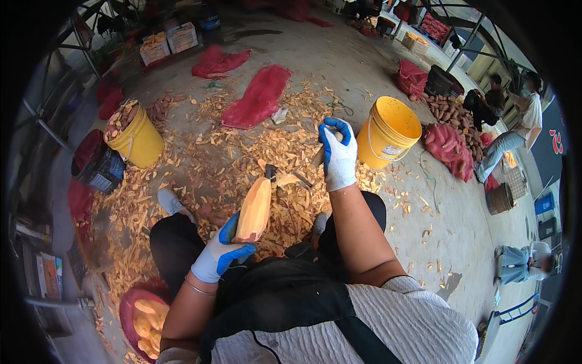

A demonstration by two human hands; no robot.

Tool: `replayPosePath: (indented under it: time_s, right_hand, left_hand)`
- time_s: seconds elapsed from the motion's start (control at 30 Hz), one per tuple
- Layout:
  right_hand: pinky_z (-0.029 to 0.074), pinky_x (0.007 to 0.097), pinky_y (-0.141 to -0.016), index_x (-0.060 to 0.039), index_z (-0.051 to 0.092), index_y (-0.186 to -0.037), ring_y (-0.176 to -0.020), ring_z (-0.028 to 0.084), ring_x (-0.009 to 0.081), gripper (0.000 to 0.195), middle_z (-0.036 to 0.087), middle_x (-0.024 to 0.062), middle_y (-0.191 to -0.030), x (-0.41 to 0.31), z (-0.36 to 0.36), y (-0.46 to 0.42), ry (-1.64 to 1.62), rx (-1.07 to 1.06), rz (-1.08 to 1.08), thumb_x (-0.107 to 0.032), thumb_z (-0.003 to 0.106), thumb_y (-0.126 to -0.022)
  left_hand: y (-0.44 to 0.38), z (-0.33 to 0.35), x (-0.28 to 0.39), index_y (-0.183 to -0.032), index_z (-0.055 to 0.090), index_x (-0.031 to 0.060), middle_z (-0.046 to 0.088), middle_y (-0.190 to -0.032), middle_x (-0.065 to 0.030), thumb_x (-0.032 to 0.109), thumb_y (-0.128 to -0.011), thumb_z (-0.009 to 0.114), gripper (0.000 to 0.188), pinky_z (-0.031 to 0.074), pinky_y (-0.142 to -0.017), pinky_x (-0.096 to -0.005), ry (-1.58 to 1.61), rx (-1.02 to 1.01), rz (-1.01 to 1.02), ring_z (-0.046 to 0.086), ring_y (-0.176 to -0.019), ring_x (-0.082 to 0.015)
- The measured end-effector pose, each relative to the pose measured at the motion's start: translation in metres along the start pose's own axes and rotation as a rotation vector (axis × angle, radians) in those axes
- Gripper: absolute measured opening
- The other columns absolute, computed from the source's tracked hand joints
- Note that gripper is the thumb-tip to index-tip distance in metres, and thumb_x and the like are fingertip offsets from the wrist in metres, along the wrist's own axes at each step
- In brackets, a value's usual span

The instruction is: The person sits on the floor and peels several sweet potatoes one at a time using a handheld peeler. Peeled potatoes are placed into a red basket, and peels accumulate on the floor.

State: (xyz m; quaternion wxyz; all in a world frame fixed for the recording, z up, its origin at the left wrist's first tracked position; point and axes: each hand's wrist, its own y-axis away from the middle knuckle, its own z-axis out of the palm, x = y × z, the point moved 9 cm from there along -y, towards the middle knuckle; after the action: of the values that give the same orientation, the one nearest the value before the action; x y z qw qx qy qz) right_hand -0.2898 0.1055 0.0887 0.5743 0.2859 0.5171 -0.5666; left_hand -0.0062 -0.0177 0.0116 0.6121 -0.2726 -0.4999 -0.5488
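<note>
My left hand [223,250], in a white glove with blue-coated palm and fingers, grips the lower end of a peeled orange sweet potato [253,210]. A patch of reddish skin shows at that lower end. My right hand [338,148], gloved alike, is closed around the handle of a peeler [317,158]. Its dark head [270,171] lies by the sweet potato's upper tip, and a strip of peel [287,179] is at the blade. Peelings [291,214] cover the floor between my feet.
A yellow bucket [386,132] stands right of my right hand; another yellow bucket [141,141], at left, holds sweet potatoes. Peeled ones lie in a red-rimmed container [129,314] at lower left. Red mesh sacks [257,98] lie ahead. People [514,118] are at the right.
</note>
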Motion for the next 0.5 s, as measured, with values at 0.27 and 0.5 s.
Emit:
replayPosePath:
  time_s: [0.27, 0.5]
  right_hand:
    - [0.049, 0.0385, -0.063, -0.0225, 0.051, -0.132, -0.070, 0.061, 0.0308, 0.069, 0.061, 0.0115, -0.081, -0.012, 0.081, 0.125, 0.945, -1.137, -0.625, -0.028, 0.077, -0.068]
    - [0.049, 0.0278, -0.070, -0.0081, 0.052, -0.129, -0.077, 0.061, 0.0140, 0.057, 0.067, 0.0049, -0.096, 0.025, 0.070, 0.120, 0.074, -1.171, 0.125, -0.025, 0.074, -0.080]
  left_hand:
    - [-0.009, -0.005, 0.018, -0.132, 0.047, 0.0043, 0.062, -0.093, -0.0041, 0.010, -0.076, 0.068, 0.060, 0.040, -0.056, -0.0179, -0.269, -0.194, -0.287, 0.056, -0.072, -0.0072]
    - [-0.008, 0.010, 0.066, -0.144, 0.028, 0.0050, 0.060, -0.110, -0.0162, 0.080, -0.077, 0.040, 0.101, 0.049, -0.049, -0.0269, 0.002, -0.415, -0.187, 0.063, -0.083, -0.0172]
